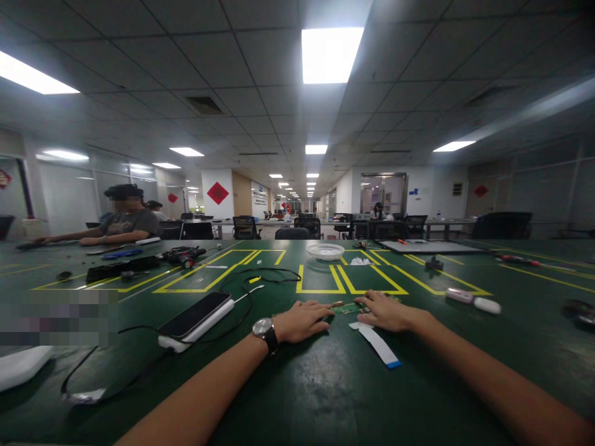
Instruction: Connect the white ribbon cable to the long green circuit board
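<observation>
A narrow green circuit board (346,308) lies on the green table between my two hands. My left hand (300,320), with a wristwatch (264,331) on its wrist, rests palm down at the board's left end, fingers stretched out and thumb apart. Over the right end bends my right hand (385,311), its fingers and thumb gripping the board; that end is mostly covered. From below the right thumb a white ribbon cable (379,347) with a blue tip runs toward me. Whether the cable joins the board I cannot tell.
Left of me, a phone (199,314) sits on a white block with a black cable looping round. Beyond my hands stands a white basket (325,251) among yellow tape outlines. Right are a small white oval object (487,305) and a screwdriver (515,259). A co-worker (125,217) sits far left.
</observation>
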Demonstrator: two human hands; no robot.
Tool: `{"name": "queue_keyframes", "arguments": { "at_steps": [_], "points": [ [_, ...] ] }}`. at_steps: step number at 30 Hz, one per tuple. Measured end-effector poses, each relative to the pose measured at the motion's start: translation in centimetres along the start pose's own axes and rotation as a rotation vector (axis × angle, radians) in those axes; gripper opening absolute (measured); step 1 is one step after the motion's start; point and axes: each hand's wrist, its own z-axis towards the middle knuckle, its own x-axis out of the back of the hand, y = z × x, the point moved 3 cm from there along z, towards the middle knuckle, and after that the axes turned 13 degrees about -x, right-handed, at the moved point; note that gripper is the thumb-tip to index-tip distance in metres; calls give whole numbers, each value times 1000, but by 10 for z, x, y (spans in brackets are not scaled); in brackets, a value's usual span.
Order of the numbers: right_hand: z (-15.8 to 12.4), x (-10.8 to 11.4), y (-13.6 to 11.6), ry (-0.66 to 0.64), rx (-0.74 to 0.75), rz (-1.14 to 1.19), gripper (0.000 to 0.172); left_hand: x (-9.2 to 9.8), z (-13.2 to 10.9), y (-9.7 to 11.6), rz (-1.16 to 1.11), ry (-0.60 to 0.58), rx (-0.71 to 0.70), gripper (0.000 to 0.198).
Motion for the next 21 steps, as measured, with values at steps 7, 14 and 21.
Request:
{"name": "queue_keyframes", "arguments": {
  "at_steps": [7,14,21],
  "points": [
    [6,-3,7,-24,-4,42,81,0,0,-1,0,-7,9,42],
    [-4,5,4,-153,-18,118,107,-1,0,-2,18,-22,9,42],
    [-13,18,7,-263,28,181,113,-1,0,-2,24,-21,7,43]
  ]
}}
